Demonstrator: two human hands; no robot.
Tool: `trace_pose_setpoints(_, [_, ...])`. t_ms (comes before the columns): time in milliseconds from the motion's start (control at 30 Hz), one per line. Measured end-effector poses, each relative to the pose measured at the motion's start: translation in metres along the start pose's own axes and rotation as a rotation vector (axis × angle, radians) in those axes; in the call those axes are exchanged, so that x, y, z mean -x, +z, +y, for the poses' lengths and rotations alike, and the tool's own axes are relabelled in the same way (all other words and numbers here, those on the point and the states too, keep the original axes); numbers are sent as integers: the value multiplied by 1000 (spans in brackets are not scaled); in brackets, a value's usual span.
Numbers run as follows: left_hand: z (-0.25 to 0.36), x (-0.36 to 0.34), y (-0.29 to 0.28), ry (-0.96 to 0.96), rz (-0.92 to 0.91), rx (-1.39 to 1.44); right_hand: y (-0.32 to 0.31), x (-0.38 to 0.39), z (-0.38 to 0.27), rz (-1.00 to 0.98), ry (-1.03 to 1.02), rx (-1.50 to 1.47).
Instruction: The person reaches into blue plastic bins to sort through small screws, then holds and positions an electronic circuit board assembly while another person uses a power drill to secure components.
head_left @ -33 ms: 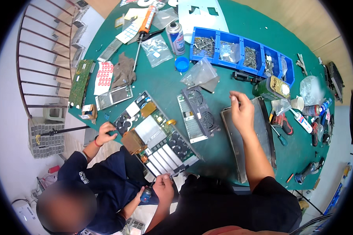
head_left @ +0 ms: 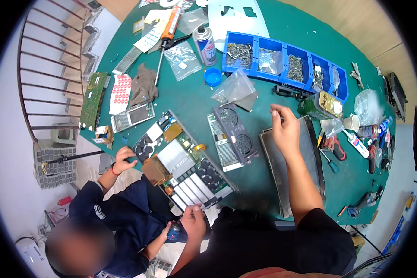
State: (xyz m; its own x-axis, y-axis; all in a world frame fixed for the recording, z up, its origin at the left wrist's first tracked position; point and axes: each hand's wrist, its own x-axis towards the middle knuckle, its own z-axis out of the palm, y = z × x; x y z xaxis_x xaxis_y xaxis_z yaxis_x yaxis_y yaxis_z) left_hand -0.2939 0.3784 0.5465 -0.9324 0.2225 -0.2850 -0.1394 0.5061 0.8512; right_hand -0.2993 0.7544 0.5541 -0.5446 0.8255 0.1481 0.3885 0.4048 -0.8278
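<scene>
My left hand (head_left: 193, 222) grips the near edge of a circuit board unit (head_left: 176, 157) with silver heatsinks, copper-coloured blocks and black capacitors. A co-worker's hand (head_left: 123, 160) is at the unit's left edge. My right hand (head_left: 286, 132) is raised with loosely bent, parted fingers and nothing visible in it, over a flat dark metal panel (head_left: 301, 180). Between my right hand and the board lies a perforated metal panel with dark fan grilles (head_left: 231, 136).
Blue parts bins (head_left: 292, 69), a spray can (head_left: 204, 46), a green tin (head_left: 319, 104), plastic bags (head_left: 231, 88) and several tools (head_left: 333, 148) lie on the green table (head_left: 310, 28). The co-worker (head_left: 111, 204) sits at my left, holding a blue object (head_left: 173, 230). A railing (head_left: 51, 69) stands beyond.
The circuit board unit has shifted very slightly left and toward me, with the co-worker's hand. My right hand is slightly higher.
</scene>
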Motion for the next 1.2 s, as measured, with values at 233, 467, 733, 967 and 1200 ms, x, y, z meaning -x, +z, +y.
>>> trace_pose_setpoints(233, [60,-67,69,-149,-196,-27,11,-59,44,-250,45,166])
trace_pose_setpoints(467, [145,-183,148,188,-401,-191,9,-71,86,-437,30,349])
trace_pose_setpoints(733, [178,-296,227,657,-404,-448,14,-67,98,-506,-33,385])
trace_pose_setpoints(967, [200,-410,323,886,-227,-795,12,-51,105,-343,-102,322])
trace_pose_setpoints(1200, [223,-432,383,604,-308,-1127,13,-50,113,-347,-110,290])
